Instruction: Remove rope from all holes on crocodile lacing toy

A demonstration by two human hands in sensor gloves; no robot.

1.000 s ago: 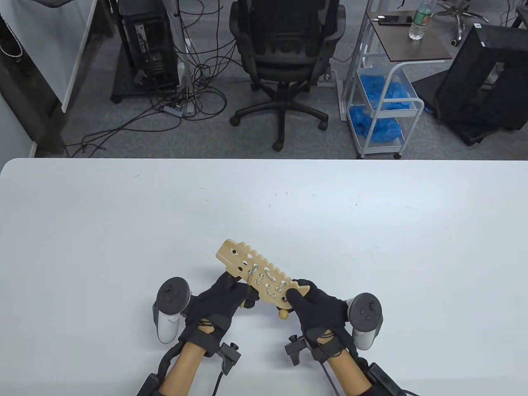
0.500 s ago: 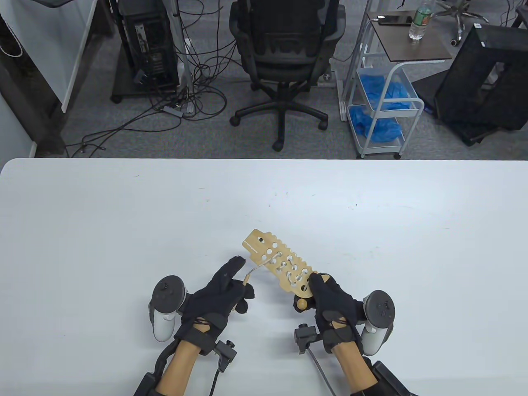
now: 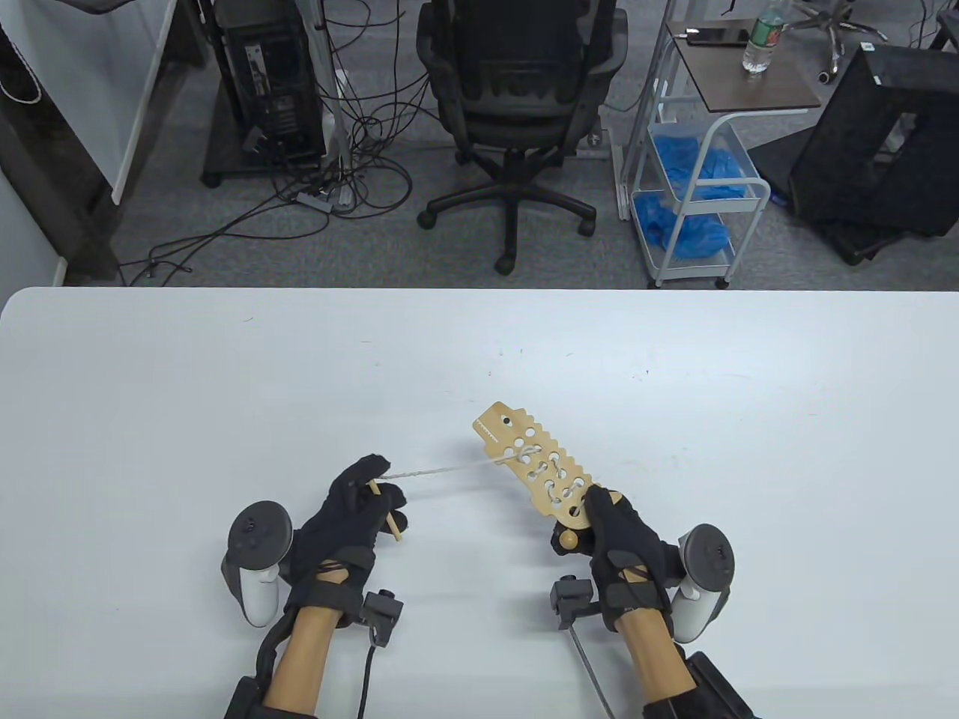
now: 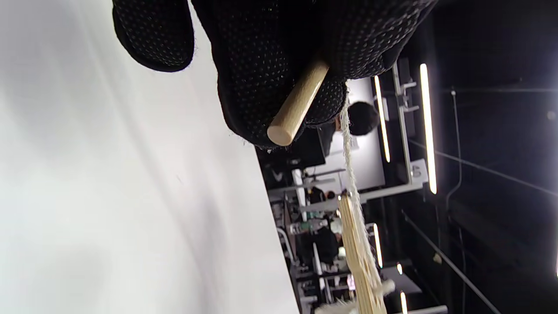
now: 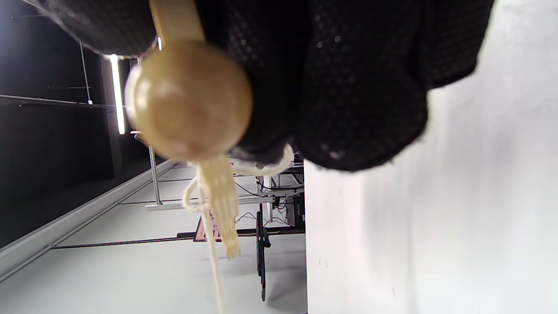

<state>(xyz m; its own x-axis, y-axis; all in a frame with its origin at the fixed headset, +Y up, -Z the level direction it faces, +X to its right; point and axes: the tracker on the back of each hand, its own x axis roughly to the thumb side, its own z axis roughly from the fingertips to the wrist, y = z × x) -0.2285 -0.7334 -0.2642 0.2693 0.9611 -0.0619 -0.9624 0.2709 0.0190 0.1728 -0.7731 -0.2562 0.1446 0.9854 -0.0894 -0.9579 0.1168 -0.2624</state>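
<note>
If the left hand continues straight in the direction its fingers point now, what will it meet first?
The left hand points up and right, along the taut rope. It would probably first meet the crocodile toy held by the right hand; depth is unclear.

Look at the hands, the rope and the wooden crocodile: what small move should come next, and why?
Probably the left hand, pinching the wooden needle, should draw further left: the rope runs taut to the crocodile lacing toy, which the right hand grips by its tail, and several holes are still laced.
</note>
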